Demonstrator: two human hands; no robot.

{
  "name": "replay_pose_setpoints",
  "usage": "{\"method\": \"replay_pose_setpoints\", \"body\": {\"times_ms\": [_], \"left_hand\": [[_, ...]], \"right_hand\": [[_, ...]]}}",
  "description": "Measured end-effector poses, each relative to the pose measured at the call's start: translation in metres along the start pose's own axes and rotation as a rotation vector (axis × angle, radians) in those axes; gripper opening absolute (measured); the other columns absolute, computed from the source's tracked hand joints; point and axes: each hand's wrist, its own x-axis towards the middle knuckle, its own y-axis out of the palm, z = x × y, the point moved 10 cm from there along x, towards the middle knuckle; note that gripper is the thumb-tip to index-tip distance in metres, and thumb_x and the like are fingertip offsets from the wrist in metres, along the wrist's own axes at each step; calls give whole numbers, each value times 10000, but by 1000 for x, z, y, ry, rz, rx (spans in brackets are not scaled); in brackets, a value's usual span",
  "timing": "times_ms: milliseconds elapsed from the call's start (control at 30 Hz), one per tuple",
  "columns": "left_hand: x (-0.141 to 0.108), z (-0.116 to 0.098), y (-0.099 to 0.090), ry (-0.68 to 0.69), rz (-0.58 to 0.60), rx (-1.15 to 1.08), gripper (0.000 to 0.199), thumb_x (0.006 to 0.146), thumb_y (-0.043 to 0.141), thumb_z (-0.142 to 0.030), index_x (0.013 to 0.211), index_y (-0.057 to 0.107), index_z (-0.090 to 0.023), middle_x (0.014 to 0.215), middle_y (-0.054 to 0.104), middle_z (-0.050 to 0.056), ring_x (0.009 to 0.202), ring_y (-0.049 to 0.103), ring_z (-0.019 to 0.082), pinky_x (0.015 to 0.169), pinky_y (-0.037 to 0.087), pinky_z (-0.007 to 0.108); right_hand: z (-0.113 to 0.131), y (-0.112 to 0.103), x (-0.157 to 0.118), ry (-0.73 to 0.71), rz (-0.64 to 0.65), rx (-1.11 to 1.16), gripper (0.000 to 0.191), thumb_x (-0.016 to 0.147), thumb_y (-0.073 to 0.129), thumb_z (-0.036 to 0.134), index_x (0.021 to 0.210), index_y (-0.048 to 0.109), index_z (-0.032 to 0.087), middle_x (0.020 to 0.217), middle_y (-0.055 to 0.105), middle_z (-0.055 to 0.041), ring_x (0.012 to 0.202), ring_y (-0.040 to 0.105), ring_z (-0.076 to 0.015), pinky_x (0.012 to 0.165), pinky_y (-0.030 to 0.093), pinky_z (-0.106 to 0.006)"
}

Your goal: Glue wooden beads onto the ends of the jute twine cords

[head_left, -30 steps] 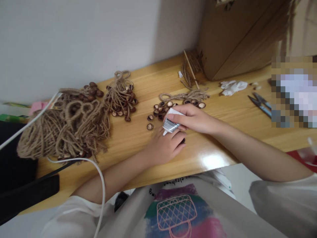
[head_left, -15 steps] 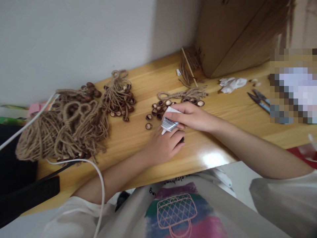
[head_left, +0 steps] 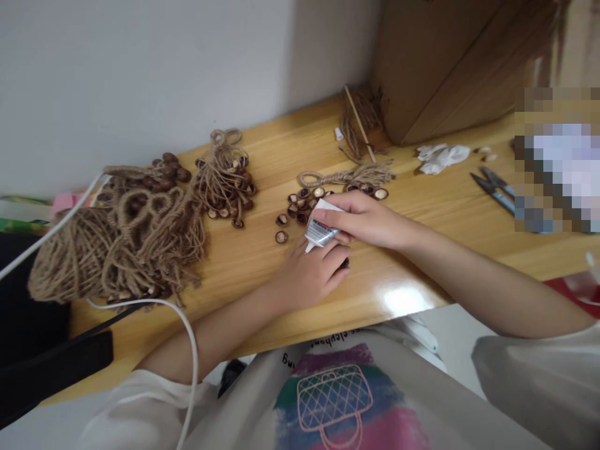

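Note:
My right hand (head_left: 363,219) is closed round a small white and silver glue tube (head_left: 322,224), its white nozzle pointing down and left. The nozzle is over the back of my left hand (head_left: 312,272), near the knuckles. My left hand is low over the table with its fingers curled, and a dark piece that looks like a nut shell (head_left: 345,263) shows at the fingertips. The rest of that piece is hidden by the fingers. Just beyond my hands is a group of halved brown nut shells (head_left: 302,203). One loose half shell (head_left: 281,237) lies left of the tube.
A braided twine tassel (head_left: 347,177) lies behind the shells. To the left are a knotted tassel with shells (head_left: 227,181) and a large twine bundle (head_left: 117,250). A white cable (head_left: 190,337) crosses my left arm. Scissors (head_left: 497,190), crumpled tissue (head_left: 440,157) and a cardboard box (head_left: 435,69) are rightward.
The view has shifted very slightly. Both hands and the tube keep the same pose.

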Motion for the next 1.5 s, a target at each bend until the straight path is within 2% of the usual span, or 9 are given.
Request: {"method": "replay_pose_setpoints", "body": {"times_ms": [367, 600, 767, 1033, 1500], "left_hand": [[1, -1, 0, -3, 7, -12, 220, 926, 414, -299, 1053, 548, -178, 1097, 612, 85, 988, 575, 224, 828, 454, 368], [1, -2, -1, 12, -11, -23, 225, 924, 428, -292, 1073, 543, -170, 1111, 612, 85, 998, 580, 220, 827, 456, 354], [1, -1, -1, 2, -11, -14, 228, 925, 429, -291, 1087, 538, -175, 1104, 617, 79, 985, 583, 212, 865, 447, 368], [2, -2, -1, 18, -19, -3, 213, 913, 444, -276, 1068, 544, -170, 1066, 628, 77, 978, 588, 223, 823, 462, 365], [2, -2, -1, 11, -11, 25, 209, 915, 442, -286, 1061, 545, -178, 1055, 632, 77, 988, 589, 234, 868, 444, 402]], "right_hand": [[6, -2, -2, -29, -23, -92, 397, 852, 511, 457, 592, 457, 162, 550, 422, 30, 539, 400, -79, 525, 293, -219], [8, -3, -3, -58, -36, -149, 367, 875, 491, 394, 596, 456, 157, 562, 435, 26, 554, 401, -78, 537, 284, -218], [11, -3, -3, -90, -28, -237, 358, 888, 469, 395, 625, 459, 152, 570, 445, 31, 568, 399, -78, 552, 277, -221], [16, -4, -5, -150, -53, -420, 348, 901, 439, 396, 663, 488, 147, 599, 463, 24, 607, 412, -87, 586, 268, -232], [17, -5, -6, -160, -64, -437, 347, 900, 438, 390, 666, 507, 142, 585, 484, 24, 589, 411, -82, 582, 266, -231]]}}
